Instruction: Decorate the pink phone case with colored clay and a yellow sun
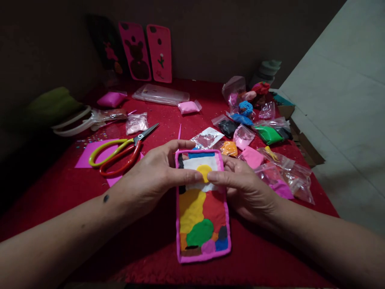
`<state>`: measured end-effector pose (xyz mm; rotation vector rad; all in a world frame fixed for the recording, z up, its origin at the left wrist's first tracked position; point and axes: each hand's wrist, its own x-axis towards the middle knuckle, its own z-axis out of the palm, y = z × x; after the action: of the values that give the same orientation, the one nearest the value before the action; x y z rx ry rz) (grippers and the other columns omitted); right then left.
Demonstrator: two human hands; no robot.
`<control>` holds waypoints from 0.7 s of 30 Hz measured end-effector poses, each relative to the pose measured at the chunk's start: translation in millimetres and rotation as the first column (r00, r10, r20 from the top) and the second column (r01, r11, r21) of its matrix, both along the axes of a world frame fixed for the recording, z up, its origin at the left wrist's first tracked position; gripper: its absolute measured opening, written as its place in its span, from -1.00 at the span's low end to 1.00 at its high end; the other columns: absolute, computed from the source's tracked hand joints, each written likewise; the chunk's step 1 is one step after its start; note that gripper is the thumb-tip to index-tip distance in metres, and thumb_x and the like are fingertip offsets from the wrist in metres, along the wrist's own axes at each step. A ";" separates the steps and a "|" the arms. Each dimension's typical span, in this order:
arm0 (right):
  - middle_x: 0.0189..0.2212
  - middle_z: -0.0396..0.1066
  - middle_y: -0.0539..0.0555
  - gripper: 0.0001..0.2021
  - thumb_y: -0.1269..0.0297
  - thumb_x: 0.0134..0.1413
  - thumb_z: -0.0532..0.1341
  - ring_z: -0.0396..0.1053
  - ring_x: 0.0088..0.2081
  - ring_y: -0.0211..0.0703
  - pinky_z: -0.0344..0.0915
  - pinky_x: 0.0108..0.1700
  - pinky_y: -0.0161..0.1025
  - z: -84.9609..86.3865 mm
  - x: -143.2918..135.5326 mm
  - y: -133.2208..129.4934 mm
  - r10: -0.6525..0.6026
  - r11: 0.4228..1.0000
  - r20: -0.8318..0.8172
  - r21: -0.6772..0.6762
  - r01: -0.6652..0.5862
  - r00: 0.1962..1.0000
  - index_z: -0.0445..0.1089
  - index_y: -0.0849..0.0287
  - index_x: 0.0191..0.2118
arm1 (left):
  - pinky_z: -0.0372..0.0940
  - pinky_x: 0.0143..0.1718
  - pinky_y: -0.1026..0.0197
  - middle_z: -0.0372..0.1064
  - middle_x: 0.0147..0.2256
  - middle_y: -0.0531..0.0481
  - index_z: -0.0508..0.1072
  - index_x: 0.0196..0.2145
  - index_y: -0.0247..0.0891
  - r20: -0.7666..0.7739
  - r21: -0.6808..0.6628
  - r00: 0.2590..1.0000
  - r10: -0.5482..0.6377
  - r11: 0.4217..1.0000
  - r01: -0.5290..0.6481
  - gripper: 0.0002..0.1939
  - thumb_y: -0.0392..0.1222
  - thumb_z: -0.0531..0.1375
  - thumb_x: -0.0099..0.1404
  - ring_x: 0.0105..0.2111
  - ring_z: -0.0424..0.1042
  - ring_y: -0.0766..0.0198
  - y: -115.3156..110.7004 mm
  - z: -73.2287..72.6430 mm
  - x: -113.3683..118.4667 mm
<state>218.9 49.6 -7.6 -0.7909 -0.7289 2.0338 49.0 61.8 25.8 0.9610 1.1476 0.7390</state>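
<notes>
Between both hands is a phone case (192, 204) covered in coloured clay patches, with a pink clay rim around it. My left hand (162, 168) grips its upper left side, the thumb lying on the white patch at the edge of a round yellow clay disc (204, 171). On the opposite side, my right hand (243, 180) holds the case with its thumb on the disc's right edge. The other fingers of both hands are mostly hidden behind the case. Left of my left hand lie scissors (120, 156) with one yellow and one red handle, on pink paper (87, 154).
Several bags of coloured clay, including a green one (269, 135), spread over the right of the red table (144, 249). Decorated cases, one with a bear (136, 56), lean against the back wall. A clear case (161, 94) lies before them. A bottle (267, 72) stands back right.
</notes>
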 end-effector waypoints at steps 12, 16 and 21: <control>-0.35 0.59 0.10 -0.68 0.45 -0.22 0.44 0.54 -0.38 -0.07 0.47 -0.14 -0.06 6.3 -1.4 -2.7 0.001 0.999 0.062 -0.039 0.001 0.998 0.48 0.22 -0.23 | 0.42 -0.17 0.04 0.54 -0.26 -0.11 0.45 -0.05 -0.25 0.138 -0.003 0.990 0.029 1.000 -0.029 -0.61 -0.29 0.29 0.12 -0.22 0.55 0.00 -1.7 -3.6 -8.8; -0.28 0.59 0.08 -0.64 0.46 -0.17 0.41 0.55 -0.34 -0.07 0.47 -0.15 -0.06 4.1 -0.8 -5.1 -0.015 1.000 0.056 0.024 0.014 0.998 0.47 0.17 -0.16 | 0.43 -0.17 0.03 0.54 -0.25 -0.08 0.46 -0.04 -0.23 0.098 0.020 0.995 0.023 0.999 -0.025 -0.59 -0.26 0.31 0.11 -0.22 0.56 0.01 -2.7 -3.7 -9.4; -0.28 0.58 0.08 -0.63 0.48 -0.13 0.37 0.54 -0.36 -0.06 0.47 -0.19 -0.06 4.4 0.0 -6.2 -0.021 0.999 0.082 0.044 0.018 0.996 0.44 0.14 -0.12 | 0.43 -0.19 0.07 0.56 -0.27 -0.05 0.46 -0.04 -0.20 0.139 -0.022 0.990 0.016 1.000 -0.013 -0.59 -0.29 0.31 0.11 -0.28 0.56 0.07 -1.6 -2.8 -8.8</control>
<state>218.9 43.4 -3.2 -0.8579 -0.8059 1.9710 40.2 60.2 23.0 0.8705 1.0395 0.7921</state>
